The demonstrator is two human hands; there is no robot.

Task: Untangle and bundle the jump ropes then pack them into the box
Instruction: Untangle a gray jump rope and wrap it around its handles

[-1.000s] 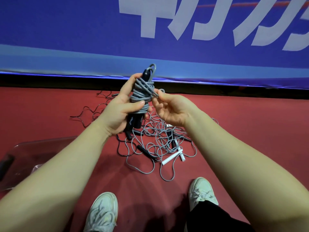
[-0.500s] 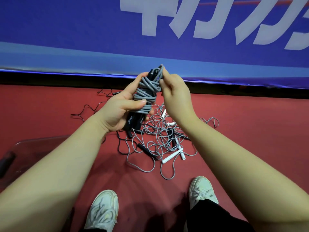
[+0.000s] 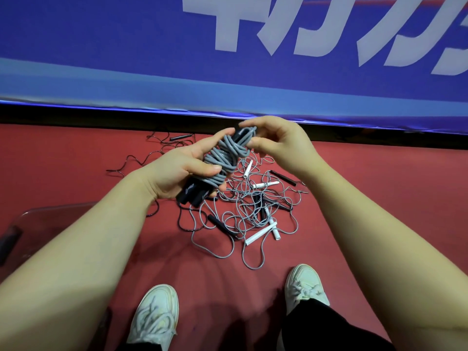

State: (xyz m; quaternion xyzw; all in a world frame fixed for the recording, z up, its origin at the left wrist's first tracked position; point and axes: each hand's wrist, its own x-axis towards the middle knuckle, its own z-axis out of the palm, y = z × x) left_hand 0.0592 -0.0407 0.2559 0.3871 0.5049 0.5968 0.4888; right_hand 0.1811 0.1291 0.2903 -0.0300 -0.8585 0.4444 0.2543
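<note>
My left hand (image 3: pixel 174 171) grips a bundled jump rope (image 3: pixel 222 160): grey cord wound many times round two black handles, tilted with the top end to the right. At the bundle's top end my right hand (image 3: pixel 278 145) pinches the last loop of grey cord between thumb and fingertips. Below them on the red floor lies a tangled pile of jump ropes (image 3: pixel 253 211) with grey and black cords, black handles and white handles. A clear plastic box (image 3: pixel 38 224) sits on the floor at the left, partly behind my left forearm.
A blue banner wall (image 3: pixel 228 59) with white lettering runs across the back, a dark gap beneath it. My two white sneakers (image 3: pixel 157 317) stand on the red floor (image 3: pixel 379 186) in front of the pile. A dark object (image 3: pixel 8 241) lies in the box's left end.
The bundle has tilted over to the right. My right hand has shifted from the bundle's top to its right side, still working the cord's end.
</note>
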